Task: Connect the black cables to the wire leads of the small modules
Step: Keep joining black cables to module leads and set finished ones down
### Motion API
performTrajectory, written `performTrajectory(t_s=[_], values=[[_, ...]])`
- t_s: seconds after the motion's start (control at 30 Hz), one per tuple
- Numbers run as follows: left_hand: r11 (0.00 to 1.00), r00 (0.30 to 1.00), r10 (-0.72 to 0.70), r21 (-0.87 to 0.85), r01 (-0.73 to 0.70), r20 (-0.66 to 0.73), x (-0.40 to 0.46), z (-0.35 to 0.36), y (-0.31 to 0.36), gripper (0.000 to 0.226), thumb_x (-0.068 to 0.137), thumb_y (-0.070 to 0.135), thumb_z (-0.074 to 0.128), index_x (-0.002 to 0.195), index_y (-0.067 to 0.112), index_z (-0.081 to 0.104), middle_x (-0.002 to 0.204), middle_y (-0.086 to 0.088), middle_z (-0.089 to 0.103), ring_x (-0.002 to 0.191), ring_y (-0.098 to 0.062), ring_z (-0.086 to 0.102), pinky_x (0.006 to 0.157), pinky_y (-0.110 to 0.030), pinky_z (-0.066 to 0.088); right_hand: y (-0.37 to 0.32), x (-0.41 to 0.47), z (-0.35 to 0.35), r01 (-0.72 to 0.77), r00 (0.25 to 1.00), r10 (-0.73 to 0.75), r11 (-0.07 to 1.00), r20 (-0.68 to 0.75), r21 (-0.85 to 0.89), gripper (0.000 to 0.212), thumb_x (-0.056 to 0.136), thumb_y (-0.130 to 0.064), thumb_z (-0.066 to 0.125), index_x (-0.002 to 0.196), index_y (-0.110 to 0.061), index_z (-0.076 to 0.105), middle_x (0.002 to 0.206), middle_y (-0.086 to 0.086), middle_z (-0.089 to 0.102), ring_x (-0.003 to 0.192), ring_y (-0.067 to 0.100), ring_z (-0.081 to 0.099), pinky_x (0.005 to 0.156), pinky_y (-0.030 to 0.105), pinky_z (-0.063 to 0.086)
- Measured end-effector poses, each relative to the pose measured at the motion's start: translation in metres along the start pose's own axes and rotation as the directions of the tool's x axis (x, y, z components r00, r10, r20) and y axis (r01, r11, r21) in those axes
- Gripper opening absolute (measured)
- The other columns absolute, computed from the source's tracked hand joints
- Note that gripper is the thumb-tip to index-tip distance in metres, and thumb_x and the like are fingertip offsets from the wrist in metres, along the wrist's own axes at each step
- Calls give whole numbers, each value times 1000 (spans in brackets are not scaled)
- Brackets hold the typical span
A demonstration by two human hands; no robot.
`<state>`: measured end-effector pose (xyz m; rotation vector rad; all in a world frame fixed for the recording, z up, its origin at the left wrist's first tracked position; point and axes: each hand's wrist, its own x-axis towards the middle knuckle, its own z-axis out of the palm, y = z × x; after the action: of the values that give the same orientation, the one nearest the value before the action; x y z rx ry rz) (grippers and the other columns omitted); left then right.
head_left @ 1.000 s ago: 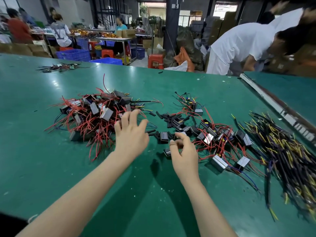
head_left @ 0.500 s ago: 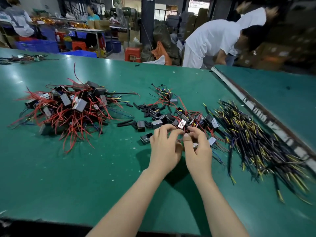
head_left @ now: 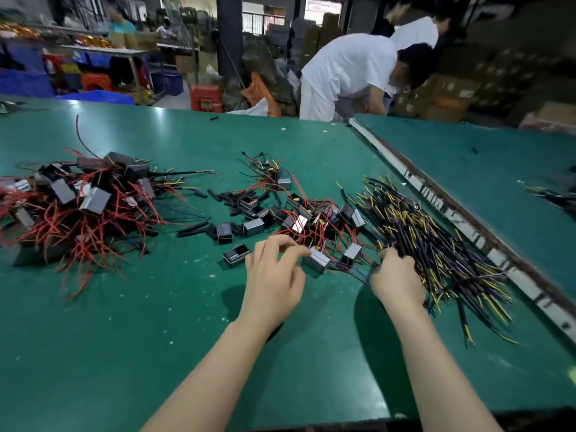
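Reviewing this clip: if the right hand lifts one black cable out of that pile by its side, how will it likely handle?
The black cables look thin and lie slightly bowed, so one would probably flex rather than stay rigid. They criss-cross densely, so neighbours may drag along with it. The right hand grips at the pile's near edge, where strands look looser; pulling there probably snags less.

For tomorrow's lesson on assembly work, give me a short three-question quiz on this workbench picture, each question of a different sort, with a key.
1. True or false: the right hand reaches into the bundle of black cables.
2. Multiple choice: the left hand pinches at
A. a small module
B. a blue crate
C. a loose cable
3. Fill in: the big pile of modules on the left of the green table bristles with ____ wire leads.

Key: 1 true; 2 A; 3 red.
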<state>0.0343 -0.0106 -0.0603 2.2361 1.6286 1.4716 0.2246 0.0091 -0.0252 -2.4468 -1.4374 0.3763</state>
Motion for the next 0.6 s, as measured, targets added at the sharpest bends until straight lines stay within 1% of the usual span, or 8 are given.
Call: performTrajectory(t_s=[0.07,0.17,0.2,0.27,0.33,0.43,0.53,0.6], values=[[993,994,-99,-68,96,-41,1,0,-3,27,76,9,55,96,21,68,102,1,53,95,-18,45,78,-31,29,1,0,3,1,997,6,996,-72,94,36,94,-14,48,130,-16,42,130,15,40,108,36,49,78,41,40],[965,969,-229,-157,212,-98,4,-2,-8,25,77,11,53,95,18,69,100,0,52,94,-21,48,80,-34,33,0,-2,5,21,970,3,995,-242,96,32,94,-19,47,126,-18,48,133,16,40,119,37,38,90,45,37],[953,959,-267,-177,247,-100,5,-2,-9,24,78,10,53,95,17,69,99,0,52,94,-20,48,83,-37,37,-3,-2,6,69,963,-41,993,-267,98,31,94,-22,48,125,-19,50,133,15,41,120,36,36,92,45,35],[937,946,-311,-194,290,-91,6,-3,-11,23,80,3,57,95,15,69,99,-1,52,96,-20,48,88,-45,41,-12,-4,11,242,938,-210,966,-274,89,29,94,-27,48,122,-22,54,131,12,44,120,33,33,93,43,33],[938,949,-306,-198,285,-82,6,-3,-11,24,79,-3,59,93,13,69,98,-2,52,96,-21,49,88,-48,41,-24,-5,20,413,890,-378,905,-253,99,29,95,-34,49,121,-24,57,128,8,46,120,28,31,95,41,30],[947,961,-269,-200,251,-65,5,-3,-12,23,80,-5,58,90,12,69,96,-1,51,95,-21,49,88,-44,42,-35,-5,39,500,850,-478,865,-220,53,31,96,-42,46,120,-27,58,127,2,46,121,25,29,95,39,27],[961,965,-262,-99,260,-9,4,0,-14,24,81,1,58,97,17,69,101,0,55,99,-21,49,87,-37,37,-34,-8,54,504,843,-472,860,-257,75,30,97,-43,45,113,-25,63,123,1,50,118,23,28,94,39,24],[960,956,-279,57,275,90,4,4,-14,29,86,15,57,111,27,65,111,6,56,110,-18,43,85,-30,24,-30,-11,57,559,793,-521,828,-316,38,30,93,-48,51,108,-25,64,119,0,51,117,23,30,90,37,20]])
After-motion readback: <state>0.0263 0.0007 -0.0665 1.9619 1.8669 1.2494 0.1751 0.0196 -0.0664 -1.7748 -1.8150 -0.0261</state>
